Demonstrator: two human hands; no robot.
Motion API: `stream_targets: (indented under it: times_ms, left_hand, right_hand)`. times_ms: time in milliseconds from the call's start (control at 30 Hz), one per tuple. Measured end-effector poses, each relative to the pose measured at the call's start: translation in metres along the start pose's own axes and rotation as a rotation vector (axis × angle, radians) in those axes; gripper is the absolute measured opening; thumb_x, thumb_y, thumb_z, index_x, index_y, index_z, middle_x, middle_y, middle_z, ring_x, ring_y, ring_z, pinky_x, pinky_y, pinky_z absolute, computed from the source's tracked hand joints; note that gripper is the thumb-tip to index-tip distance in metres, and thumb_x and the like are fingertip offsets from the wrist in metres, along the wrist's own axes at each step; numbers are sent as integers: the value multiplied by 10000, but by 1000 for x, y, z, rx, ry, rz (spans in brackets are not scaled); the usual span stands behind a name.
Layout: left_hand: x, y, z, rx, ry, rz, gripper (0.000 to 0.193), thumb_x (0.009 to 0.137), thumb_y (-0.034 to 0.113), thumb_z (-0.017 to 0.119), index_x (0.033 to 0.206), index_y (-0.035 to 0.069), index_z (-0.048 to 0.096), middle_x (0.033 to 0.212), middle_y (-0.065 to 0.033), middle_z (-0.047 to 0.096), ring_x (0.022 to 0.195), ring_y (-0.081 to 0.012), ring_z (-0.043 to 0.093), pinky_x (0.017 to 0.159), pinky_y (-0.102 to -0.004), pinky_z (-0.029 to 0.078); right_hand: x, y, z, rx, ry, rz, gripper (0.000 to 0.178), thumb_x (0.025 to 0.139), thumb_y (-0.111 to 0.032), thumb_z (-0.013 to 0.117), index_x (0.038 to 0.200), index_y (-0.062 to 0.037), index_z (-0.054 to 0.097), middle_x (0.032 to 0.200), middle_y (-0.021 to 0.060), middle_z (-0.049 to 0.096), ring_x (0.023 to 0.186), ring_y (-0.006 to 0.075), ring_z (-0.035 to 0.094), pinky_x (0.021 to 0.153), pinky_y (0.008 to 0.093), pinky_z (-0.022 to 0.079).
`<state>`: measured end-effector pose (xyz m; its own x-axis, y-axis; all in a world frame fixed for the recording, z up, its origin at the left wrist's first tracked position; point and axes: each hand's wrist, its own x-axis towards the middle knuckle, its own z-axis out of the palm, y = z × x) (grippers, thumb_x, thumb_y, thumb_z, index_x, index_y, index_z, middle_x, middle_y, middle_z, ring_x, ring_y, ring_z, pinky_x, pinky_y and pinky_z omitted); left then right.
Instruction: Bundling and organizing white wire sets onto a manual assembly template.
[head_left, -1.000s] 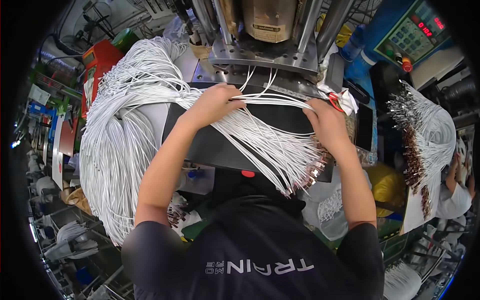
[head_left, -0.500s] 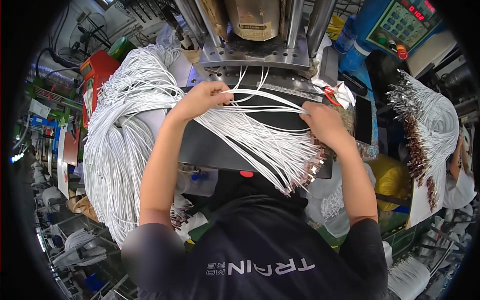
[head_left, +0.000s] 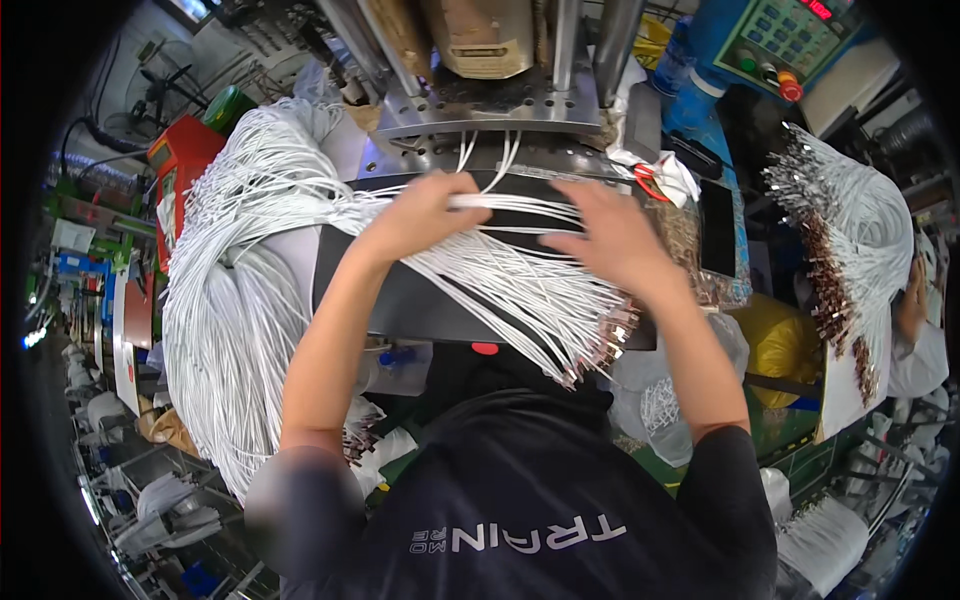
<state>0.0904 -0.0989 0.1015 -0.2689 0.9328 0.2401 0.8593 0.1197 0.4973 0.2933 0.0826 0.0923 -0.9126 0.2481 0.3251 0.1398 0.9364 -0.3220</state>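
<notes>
Cables [head_left: 515,282] wht w/ coppery tips [head_left: 612,335], L hand [head_left: 425,213] gripping some, R hand [head_left: 612,238] spread.

Held wires [head_left: 520,205]: a few white strands, gently arched, along the bundle's one-o'clock side.
Wire bundle [head_left: 520,285]: white, dense, fanned toward four o'clock.
Wire tips [head_left: 612,335]: brown and silvery, clustered at four o'clock.

Bench [head_left: 395,308]: well lit
Steel posts [head_left: 565,50], far bench edge: pale glare
Right hand [head_left: 607,240]: motion-blurred
Frame rim: dark, curved
</notes>
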Motion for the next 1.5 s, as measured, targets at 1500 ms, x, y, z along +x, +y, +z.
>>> stream_targets:
  times_ms: [1500]
  left_hand:
    - [34, 3, 110, -1079, -162, -739, 160, 916, 186, 716, 979, 39, 709, 789, 2, 663, 682, -76, 600, 627, -221, 471]
  right_hand:
    - [24, 67, 90, 1108, -98, 638, 323, 1009, -211, 510, 1203, -37, 700, 778, 45, 656, 579, 107, 546, 501, 259, 408]
